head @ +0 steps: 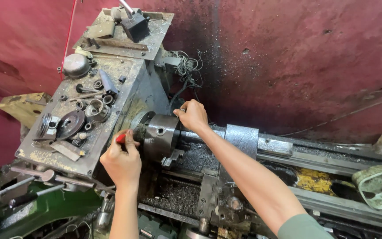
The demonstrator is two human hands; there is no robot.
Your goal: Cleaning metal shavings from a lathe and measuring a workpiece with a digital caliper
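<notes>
A dark round lathe chuck (160,135) sits mid-frame on an old grey lathe, with a steel bar (195,135) running out of it to the right. My right hand (194,116) rests on the chuck's top right edge, fingers curled over the bar's end. My left hand (121,161) is closed around a small red-handled tool (121,138), whose tip meets the chuck's left side near the headstock.
The headstock top (111,79) carries several loose metal parts, rings and a pulley. The tool carriage (219,199) and bed ways (332,163) extend right, covered in metal chips. A grey scoop-like container (381,186) lies far right. A stained red wall (288,57) stands behind.
</notes>
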